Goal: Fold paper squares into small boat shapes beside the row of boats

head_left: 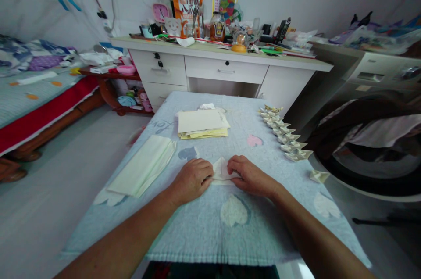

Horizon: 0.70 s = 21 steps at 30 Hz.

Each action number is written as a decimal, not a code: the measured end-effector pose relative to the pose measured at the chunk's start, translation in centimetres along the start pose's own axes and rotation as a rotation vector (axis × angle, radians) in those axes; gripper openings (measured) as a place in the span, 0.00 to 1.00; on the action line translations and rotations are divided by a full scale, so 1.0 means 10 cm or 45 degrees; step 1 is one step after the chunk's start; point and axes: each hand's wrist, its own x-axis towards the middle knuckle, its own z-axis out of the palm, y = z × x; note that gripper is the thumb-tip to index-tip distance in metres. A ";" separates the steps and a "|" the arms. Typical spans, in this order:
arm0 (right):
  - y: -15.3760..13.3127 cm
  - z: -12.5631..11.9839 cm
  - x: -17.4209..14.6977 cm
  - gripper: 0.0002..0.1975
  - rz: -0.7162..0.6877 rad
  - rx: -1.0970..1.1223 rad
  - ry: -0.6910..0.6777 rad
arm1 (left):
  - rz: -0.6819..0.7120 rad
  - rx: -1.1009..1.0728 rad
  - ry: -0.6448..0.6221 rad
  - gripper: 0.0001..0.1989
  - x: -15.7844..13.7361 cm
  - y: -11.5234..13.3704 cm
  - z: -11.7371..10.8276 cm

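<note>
- peaked paper piece (221,167) is being worked flat on tbl, near-centre, btwn both hands; pale w/ a pointed top facing far side
- its left end is being gripped by L hand (194,179), fingers curled in, narrow
- its right end is being pinched by R hand (251,176), thumb + index narrow, paper btwn them
- tbl is being covered by lt-blue tablecloth (194,235) w/ heart pattern; a pale heart is showing just nearer than the paper
- stack of paper sheets (203,121), cream + yellow, is being borne by cloth, far-centre
- pale green paper sheets (143,166) are being laid out at an angle, left of L hand, well apart from paper piece
- row of boat-shaped paper folds (285,133) is being lined up along far right edge, close tog.
- single paper boat (318,176) is being set apart, nearer, by right edge
- white desk (226,68) at far side is being loaded w/ clutter, incl. orange snack bag (187,5), amber jar (217,27), pink clock (161,12)
- far right is being taken up by front-load washer (371,75), far left by bed (42,90)
</note>
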 end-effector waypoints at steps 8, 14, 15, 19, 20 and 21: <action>-0.06 0.07 0.03 0.10 0.043 -0.148 0.016 | 0.049 -0.029 0.010 0.14 0.01 0.02 0.02; -0.10 0.15 0.03 0.08 0.098 -0.184 0.076 | 0.026 -0.060 0.019 0.12 0.03 0.02 0.05; -0.10 0.15 0.02 0.08 0.095 -0.159 0.096 | 0.006 -0.087 0.021 0.11 0.03 0.01 0.06; -0.06 0.16 0.02 0.06 0.147 -0.032 0.182 | -0.122 -0.159 0.016 0.10 0.04 -0.01 0.06; -0.06 0.17 0.02 0.06 0.162 -0.008 0.195 | -0.152 -0.158 0.019 0.10 0.05 -0.01 0.06; -0.05 0.17 0.02 0.06 0.173 0.013 0.200 | -0.176 -0.153 0.022 0.09 0.06 -0.01 0.06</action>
